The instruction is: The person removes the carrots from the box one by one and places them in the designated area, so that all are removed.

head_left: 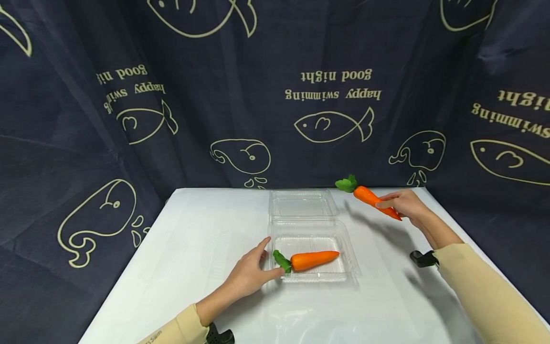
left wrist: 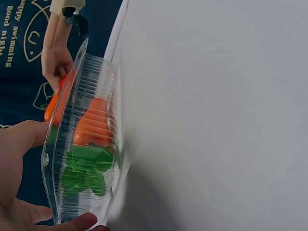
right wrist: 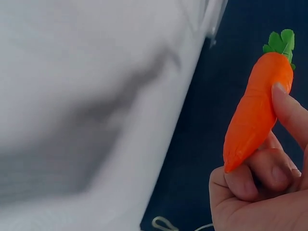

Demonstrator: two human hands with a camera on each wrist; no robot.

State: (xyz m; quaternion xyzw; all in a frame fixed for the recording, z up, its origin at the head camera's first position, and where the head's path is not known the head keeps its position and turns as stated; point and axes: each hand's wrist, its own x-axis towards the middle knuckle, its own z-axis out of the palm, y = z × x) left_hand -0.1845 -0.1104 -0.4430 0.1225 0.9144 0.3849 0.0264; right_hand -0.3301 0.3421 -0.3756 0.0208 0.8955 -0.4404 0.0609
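Note:
My right hand holds an orange toy carrot above the table's right side, gripping it near its tapered tip. Its green leafy top points left in the head view. In the right wrist view the thumb presses the carrot's side and the other fingers curl beneath. A clear plastic clamshell box lies on the table, its lid folded back behind it. Inside the base rests a second toy carrot, leaves to the left. My left hand touches the base's left side, thumb and fingers spread.
The white table reaches back to a dark blue curtain printed with pale fish and upside-down lettering. A black strap mount juts from the right sleeve and another from the left sleeve.

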